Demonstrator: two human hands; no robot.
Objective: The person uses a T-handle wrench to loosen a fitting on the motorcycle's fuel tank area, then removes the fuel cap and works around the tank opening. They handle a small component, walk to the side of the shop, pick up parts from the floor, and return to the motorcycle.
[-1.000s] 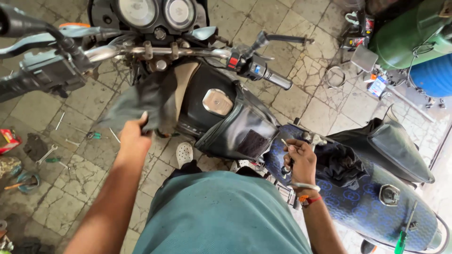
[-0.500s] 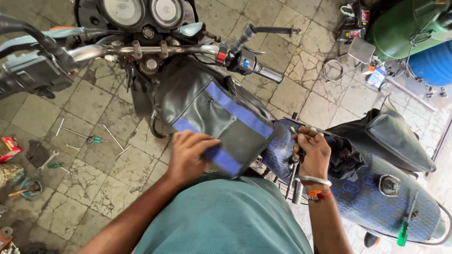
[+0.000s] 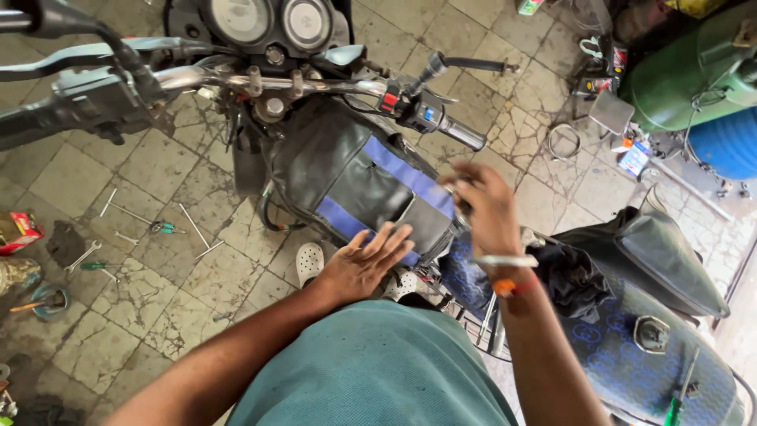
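A motorcycle stands under me, its handlebar (image 3: 260, 79) and round gauges (image 3: 276, 20) at the top. A black tank cover with blue stripes (image 3: 355, 181) lies draped over the fuel tank. My left hand (image 3: 364, 262) rests flat on the cover's near edge, fingers spread. My right hand (image 3: 482, 207) hovers at the cover's right edge, fingers curled; what it pinches is blurred. A bangle and an orange thread sit on that wrist.
Spanners and screwdrivers (image 3: 162, 227) lie scattered on the cracked tiled floor at left. A second motorcycle's blue seat (image 3: 631, 355) and black tank (image 3: 654, 252) stand at right. A green cylinder (image 3: 694, 71) and a blue drum (image 3: 729, 142) are at the top right.
The black cover has been drawn over the tank. My left hand slid off its top to the near edge and opened flat. My right hand lifted from the other motorcycle to the cover's right side.
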